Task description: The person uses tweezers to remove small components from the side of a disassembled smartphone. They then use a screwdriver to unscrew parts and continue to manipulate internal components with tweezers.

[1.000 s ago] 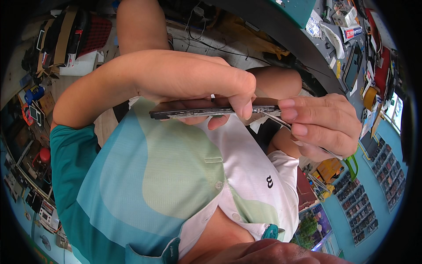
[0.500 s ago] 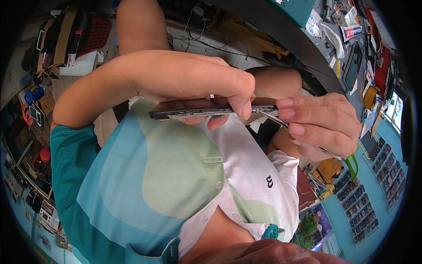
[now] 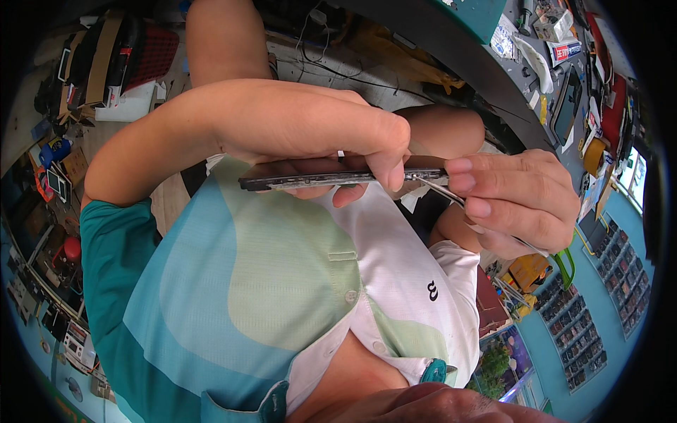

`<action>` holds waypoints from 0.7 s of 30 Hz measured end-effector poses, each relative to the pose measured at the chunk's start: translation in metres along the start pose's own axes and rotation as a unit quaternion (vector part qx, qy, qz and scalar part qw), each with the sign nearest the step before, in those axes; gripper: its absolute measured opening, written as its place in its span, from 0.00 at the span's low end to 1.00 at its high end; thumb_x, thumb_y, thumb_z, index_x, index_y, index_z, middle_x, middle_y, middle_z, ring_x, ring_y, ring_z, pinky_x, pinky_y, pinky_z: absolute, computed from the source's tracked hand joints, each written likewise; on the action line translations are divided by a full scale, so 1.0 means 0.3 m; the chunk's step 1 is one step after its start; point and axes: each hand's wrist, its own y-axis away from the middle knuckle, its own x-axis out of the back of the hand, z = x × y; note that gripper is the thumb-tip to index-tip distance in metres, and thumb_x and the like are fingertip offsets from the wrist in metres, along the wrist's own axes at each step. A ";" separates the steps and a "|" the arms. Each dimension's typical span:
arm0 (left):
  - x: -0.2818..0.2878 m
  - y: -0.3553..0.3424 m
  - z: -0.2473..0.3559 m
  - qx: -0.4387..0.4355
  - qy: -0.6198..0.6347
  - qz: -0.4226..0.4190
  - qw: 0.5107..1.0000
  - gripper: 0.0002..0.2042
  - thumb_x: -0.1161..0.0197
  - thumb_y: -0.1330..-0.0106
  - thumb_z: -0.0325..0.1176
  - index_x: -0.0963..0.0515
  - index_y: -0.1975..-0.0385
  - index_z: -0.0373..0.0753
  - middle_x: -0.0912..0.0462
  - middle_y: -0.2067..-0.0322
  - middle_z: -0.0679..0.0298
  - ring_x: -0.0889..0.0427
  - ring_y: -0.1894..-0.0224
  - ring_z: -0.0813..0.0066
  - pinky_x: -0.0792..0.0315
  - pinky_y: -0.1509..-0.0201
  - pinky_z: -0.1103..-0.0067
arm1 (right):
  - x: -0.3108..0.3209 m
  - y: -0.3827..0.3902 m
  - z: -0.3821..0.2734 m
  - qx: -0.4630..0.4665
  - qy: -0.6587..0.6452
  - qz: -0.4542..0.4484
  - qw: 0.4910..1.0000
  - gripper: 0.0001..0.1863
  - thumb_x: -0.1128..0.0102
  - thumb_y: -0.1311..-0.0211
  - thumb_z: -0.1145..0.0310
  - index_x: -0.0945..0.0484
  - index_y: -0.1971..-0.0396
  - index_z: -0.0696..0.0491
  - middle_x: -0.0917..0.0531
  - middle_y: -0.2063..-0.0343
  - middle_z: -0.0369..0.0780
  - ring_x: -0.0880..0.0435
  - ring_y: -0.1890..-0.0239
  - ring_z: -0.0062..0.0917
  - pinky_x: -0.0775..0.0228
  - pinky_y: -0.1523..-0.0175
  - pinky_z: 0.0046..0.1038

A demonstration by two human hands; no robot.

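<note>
My left hand [image 3: 360,137] grips a dark, thin phone [image 3: 300,180] side-on, with its thumb along the near edge and other fingers underneath. The exposed edge shows pale residue and small metal parts. In my right hand [image 3: 522,197] is a slim metal tool [image 3: 438,190], perhaps tweezers, its tip against the phone's edge near the right end. Fingertips of that hand also rest at the phone's right end. Both hands are over my striped-curve polo shirt and lap; the underside of the phone is hidden.
A dark workbench [image 3: 515,81] with a teal mat [image 3: 472,17] and scattered tools and phones runs along the upper right. Cluttered boxes [image 3: 102,60] lie at left, cables [image 3: 317,49] on the floor beyond my legs, and racks of small items [image 3: 568,335] hang on the blue wall.
My right hand and the metal tool have shifted very slightly since a second ago. The phone and my left hand look practically unchanged.
</note>
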 end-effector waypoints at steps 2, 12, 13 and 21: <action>0.000 -0.002 0.001 -0.003 0.001 -0.004 1.000 0.39 0.40 0.39 0.42 0.36 0.31 0.20 0.18 0.70 0.54 0.25 0.77 0.78 0.32 0.75 0.80 | 0.001 0.001 -0.002 0.001 0.003 0.001 1.000 0.14 0.28 0.55 0.87 0.13 0.64 0.63 0.11 0.65 0.51 0.06 0.64 0.38 0.15 0.69 0.23; -0.001 -0.002 0.002 0.000 0.004 0.000 1.000 0.40 0.40 0.40 0.42 0.35 0.31 0.19 0.19 0.70 0.54 0.25 0.77 0.77 0.32 0.75 0.80 | 0.003 0.006 0.000 -0.002 -0.004 0.005 1.000 0.14 0.28 0.54 0.86 0.13 0.64 0.63 0.11 0.65 0.51 0.06 0.63 0.38 0.14 0.69 0.24; -0.001 -0.002 0.004 0.002 0.001 0.000 1.000 0.40 0.40 0.40 0.42 0.35 0.31 0.19 0.19 0.70 0.54 0.25 0.77 0.77 0.32 0.75 0.80 | 0.003 0.007 -0.004 -0.003 -0.002 0.007 1.000 0.14 0.28 0.54 0.86 0.13 0.64 0.63 0.11 0.65 0.51 0.06 0.63 0.38 0.14 0.69 0.24; -0.003 -0.002 0.004 -0.002 0.004 0.002 1.000 0.40 0.40 0.40 0.43 0.35 0.31 0.19 0.18 0.70 0.54 0.25 0.77 0.77 0.32 0.75 0.80 | -0.002 0.008 -0.004 -0.004 -0.002 0.011 1.000 0.14 0.27 0.55 0.86 0.13 0.64 0.63 0.11 0.65 0.51 0.06 0.63 0.38 0.14 0.68 0.24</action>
